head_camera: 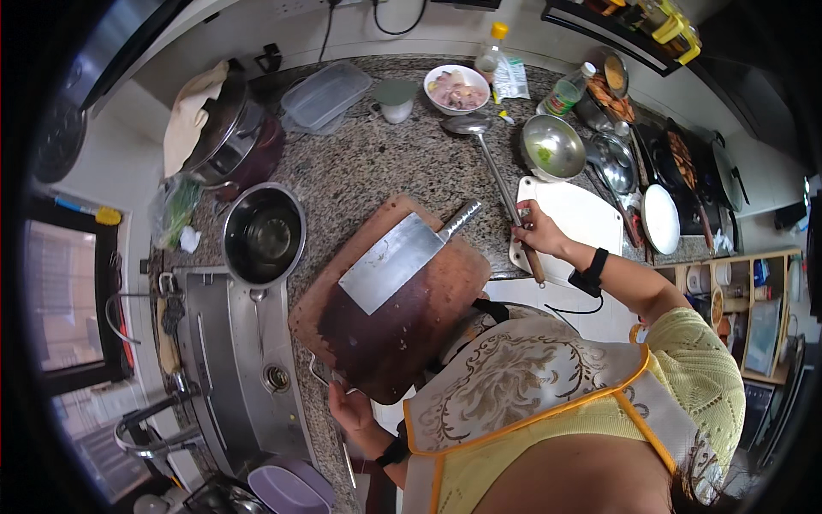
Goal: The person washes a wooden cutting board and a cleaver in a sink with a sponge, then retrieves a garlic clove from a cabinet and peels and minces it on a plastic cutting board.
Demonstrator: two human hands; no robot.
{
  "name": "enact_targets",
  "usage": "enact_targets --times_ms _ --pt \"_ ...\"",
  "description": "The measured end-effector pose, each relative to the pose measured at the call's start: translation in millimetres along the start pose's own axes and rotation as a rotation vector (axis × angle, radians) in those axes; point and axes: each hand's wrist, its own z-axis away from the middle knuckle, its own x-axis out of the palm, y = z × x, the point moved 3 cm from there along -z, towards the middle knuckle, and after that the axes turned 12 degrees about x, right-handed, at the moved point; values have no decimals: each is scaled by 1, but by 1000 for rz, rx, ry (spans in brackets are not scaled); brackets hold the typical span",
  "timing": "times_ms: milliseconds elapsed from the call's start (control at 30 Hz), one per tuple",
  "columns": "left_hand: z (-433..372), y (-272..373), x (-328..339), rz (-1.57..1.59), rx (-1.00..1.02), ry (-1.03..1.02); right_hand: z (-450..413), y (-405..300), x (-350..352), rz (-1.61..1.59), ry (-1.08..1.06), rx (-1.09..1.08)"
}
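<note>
My right hand (542, 231) grips the handle of a long metal wok ladle (493, 160) near its wooden end. The ladle's head lies on the granite counter, and its handle crosses a white plastic board (575, 209). At the counter's front edge, my left hand (352, 406) has its fingers on the wire handle of a thick wooden cutting board (379, 334). That board is wet and dark across its near part and overhangs the counter edge. Across its upper half rests a broad cleaver (395, 260), its metal handle pointing up and right. Neither hand touches the cleaver.
Left of the board are a steel bowl of liquid (264, 232) and a sink (257, 340). Behind stand a large pot (237, 144), plastic containers (327, 93) and a bowl of raw meat (457, 90). A steel bowl (552, 148) and a white plate (660, 220) sit rightward.
</note>
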Motion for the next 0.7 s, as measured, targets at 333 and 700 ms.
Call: enact_targets --times_ms 333,700 --pt "-9 14 -3 -239 102 140 -25 5 35 581 339 -197" --pt "0 6 26 -92 206 186 -13 -101 76 1043 148 -1116"
